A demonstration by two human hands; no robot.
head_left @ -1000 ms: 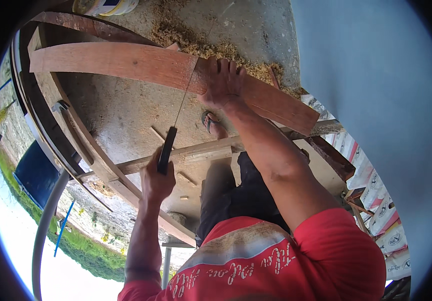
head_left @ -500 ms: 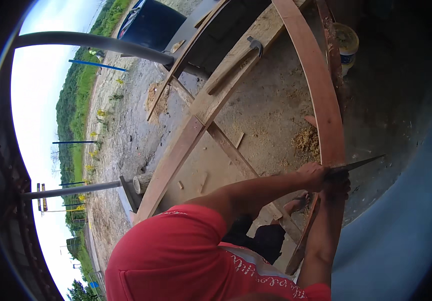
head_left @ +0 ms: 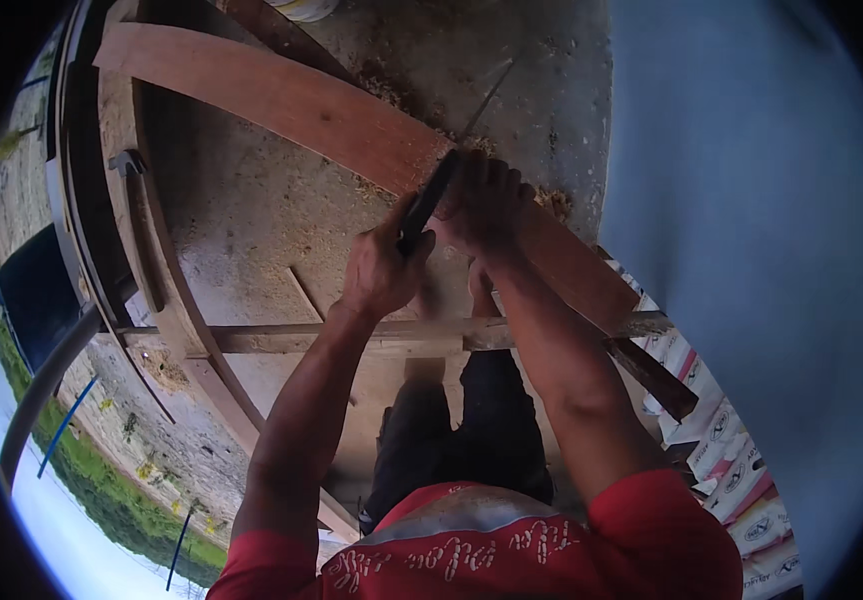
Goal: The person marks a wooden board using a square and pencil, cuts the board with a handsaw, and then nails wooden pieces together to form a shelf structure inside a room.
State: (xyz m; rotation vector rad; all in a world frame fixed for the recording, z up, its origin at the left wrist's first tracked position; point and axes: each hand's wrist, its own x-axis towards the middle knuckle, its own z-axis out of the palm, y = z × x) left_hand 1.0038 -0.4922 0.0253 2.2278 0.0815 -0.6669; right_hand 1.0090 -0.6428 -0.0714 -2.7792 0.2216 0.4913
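A long, tapered handsaw (head_left: 434, 190), seen nearly edge-on, slants across a reddish-brown wooden board (head_left: 291, 98). My left hand (head_left: 386, 265) is closed round the saw's near end, and its thin tip reaches past the board's far edge. Just right of the saw, my right hand (head_left: 481, 208) grips the board with bent fingers; shadow darkens it and partly hides the fingers. The board runs from the upper left down to the right, under my right forearm. Where the blade meets the wood is hard to make out.
A claw hammer (head_left: 131, 190) lies on a thick timber beam (head_left: 176, 310) at left. A wooden crosspiece (head_left: 271, 338) spans in front of my legs. Shavings (head_left: 554, 203) litter the concrete floor. White printed sacks (head_left: 751, 500) sit by the blue wall (head_left: 741, 250) at right.
My view has swung round, so the board now lies diagonally and both forearms come up from below. The left hand still holds the saw, the right hand the board.
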